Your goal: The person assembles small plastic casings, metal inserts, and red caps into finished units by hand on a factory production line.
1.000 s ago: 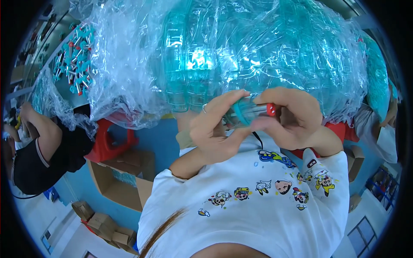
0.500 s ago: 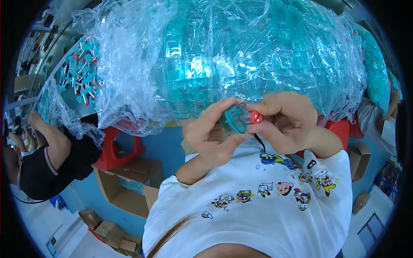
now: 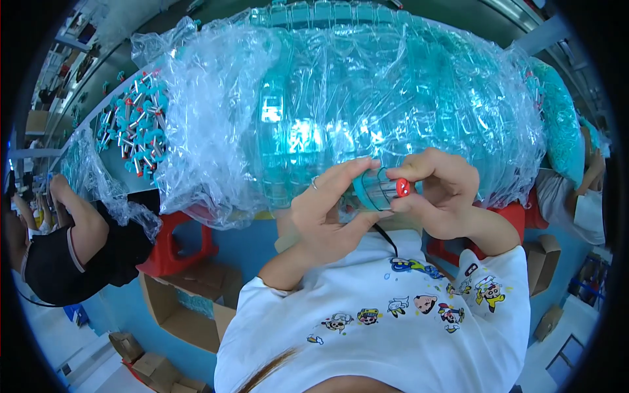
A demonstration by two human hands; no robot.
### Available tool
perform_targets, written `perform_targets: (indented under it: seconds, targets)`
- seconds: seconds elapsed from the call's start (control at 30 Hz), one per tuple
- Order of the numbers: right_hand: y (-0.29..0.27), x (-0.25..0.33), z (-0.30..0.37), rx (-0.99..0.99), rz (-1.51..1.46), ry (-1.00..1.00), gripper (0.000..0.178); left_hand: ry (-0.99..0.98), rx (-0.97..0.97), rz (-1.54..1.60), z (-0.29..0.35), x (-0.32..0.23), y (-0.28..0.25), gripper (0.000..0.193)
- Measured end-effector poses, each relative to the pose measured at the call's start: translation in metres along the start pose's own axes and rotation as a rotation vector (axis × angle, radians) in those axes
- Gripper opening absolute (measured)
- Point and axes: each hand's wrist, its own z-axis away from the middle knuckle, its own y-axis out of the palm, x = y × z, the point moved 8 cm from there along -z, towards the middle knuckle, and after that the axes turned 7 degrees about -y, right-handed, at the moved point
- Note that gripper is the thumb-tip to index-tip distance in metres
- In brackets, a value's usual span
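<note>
In front of my chest, my left hand [image 3: 331, 211] pinches a small see-through teal plastic cup-shaped piece [image 3: 368, 191] between thumb and fingers. My right hand [image 3: 447, 196] closes from the other side, with thumb and fingertips on a short metallic rod with a red end [image 3: 402, 188]. The rod lies at the mouth of the teal piece; how deep it sits inside cannot be made out. Just beyond both hands lies a large clear plastic bag [image 3: 216, 111], packed with rows of similar teal pieces [image 3: 367, 85].
Left of the bag, a pile of teal-headed rods with red ends [image 3: 134, 124] lies on the table. Red stools [image 3: 171, 245] and an open cardboard box [image 3: 177, 304] stand below. A person in black [image 3: 85, 262] sits at left, and another person's arm [image 3: 593, 173] shows at right.
My hands and the teal piece appear slightly lower, and the piece is turned a little so more of the rod shows. The whole view has shifted, with the bag lower in it.
</note>
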Motion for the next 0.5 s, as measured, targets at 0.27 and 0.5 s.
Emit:
perform_targets:
  seconds: [0.27,0.5]
  targets:
    - [-0.005,-0.008,-0.038,0.089,0.116,0.315,0.039,0.075,-0.015,-0.062,-0.027,-0.006,-0.001,0.071]
    - [-0.029,-0.009,-0.093,0.059,0.575,-0.059,0.033,0.035,-0.155,-0.421,-0.018,-0.005,-0.020,0.071]
